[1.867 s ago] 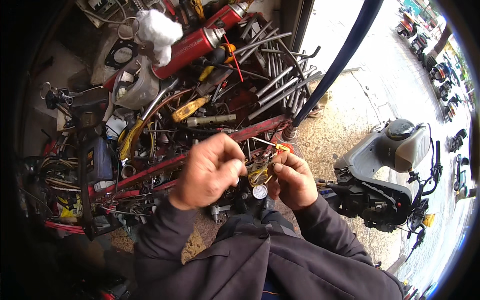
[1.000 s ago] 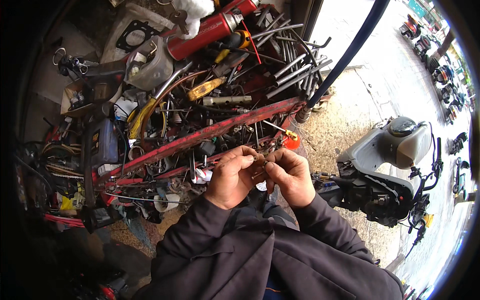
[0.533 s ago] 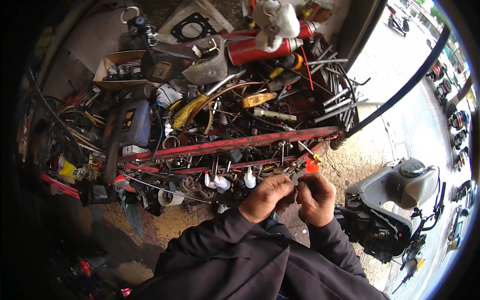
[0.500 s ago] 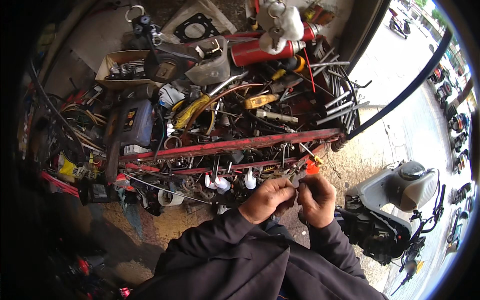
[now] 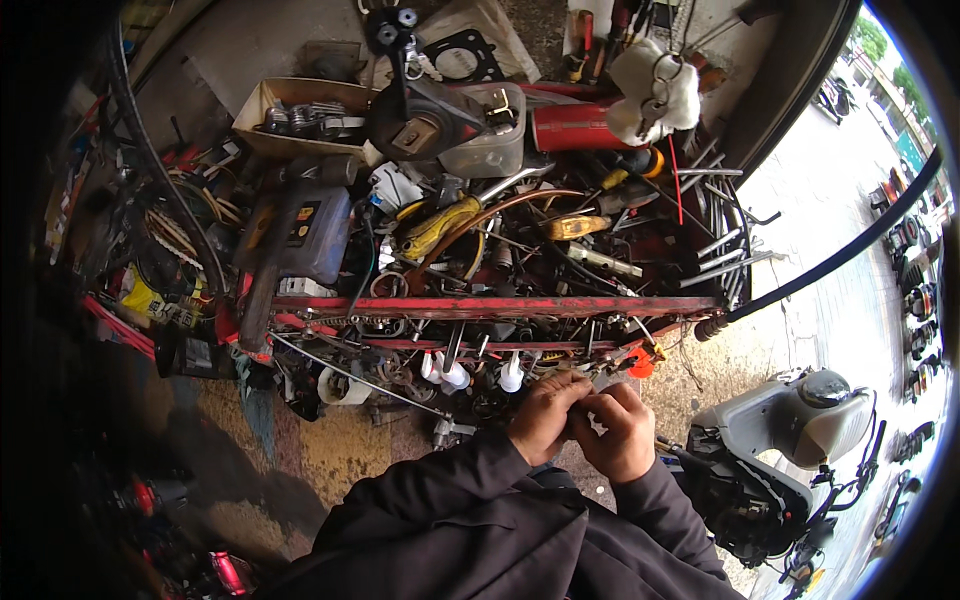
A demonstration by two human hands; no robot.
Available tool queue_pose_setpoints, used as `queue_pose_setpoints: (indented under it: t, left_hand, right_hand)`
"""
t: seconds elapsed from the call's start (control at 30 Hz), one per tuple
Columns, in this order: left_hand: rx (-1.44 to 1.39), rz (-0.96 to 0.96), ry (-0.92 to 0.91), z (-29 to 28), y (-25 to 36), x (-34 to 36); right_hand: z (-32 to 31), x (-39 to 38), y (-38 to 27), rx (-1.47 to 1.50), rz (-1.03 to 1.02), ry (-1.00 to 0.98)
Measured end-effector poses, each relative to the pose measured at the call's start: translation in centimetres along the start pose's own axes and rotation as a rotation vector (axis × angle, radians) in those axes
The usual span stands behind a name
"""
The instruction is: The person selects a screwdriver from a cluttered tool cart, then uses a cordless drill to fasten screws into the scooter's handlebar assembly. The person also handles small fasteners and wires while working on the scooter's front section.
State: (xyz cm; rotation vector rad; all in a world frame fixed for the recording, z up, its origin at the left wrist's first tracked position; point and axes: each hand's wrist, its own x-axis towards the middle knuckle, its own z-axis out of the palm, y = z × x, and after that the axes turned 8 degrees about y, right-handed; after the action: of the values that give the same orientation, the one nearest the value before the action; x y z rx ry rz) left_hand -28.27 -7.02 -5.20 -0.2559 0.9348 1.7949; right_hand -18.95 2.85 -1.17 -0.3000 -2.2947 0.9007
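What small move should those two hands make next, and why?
Perhaps ease the right hand slightly away from the left hand: both are curled close together, hiding whatever may be between them, so a small gap would likely give a clearer view.

Blown-out daylight on the street (image 5: 825,185), murky left, bowed edges

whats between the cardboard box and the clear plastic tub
In the head view, a bulky black object sits between the cardboard box and the clear plastic tub; its kind is unclear.
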Motion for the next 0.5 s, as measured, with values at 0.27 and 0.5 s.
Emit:
queue_pose_setpoints:
  t: [0.27,0.5]
  left_hand:
    - [0.366,0.021,-0.227,-1.3,1.8,-0.8]
    - [0.528,0.280,-0.248,-1.8,2.2,-0.8]
  right_hand:
    - [-2.2,1.8,1.6,0.276,0.290,-0.117]
    - [-1.8,1.6,1.0,0.163,0.390,-0.251]
